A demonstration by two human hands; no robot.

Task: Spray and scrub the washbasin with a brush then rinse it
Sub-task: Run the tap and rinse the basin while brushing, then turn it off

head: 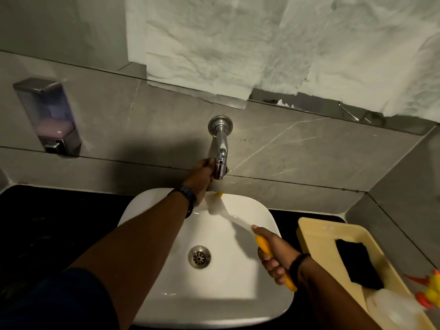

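A white washbasin stands on a black counter, with a metal drain in its middle. My right hand grips the yellow handle of a brush; its white head lies against the basin's back rim, below the tap. My left hand reaches over the basin and is closed on the end of the chrome wall tap. I cannot make out any running water. A clear spray bottle with a yellow and red trigger lies on a tray at the lower right.
A beige tray right of the basin carries a black sponge. A soap dispenser hangs on the grey tiled wall at the left. White paper covers the mirror above. Black counter surrounds the basin.
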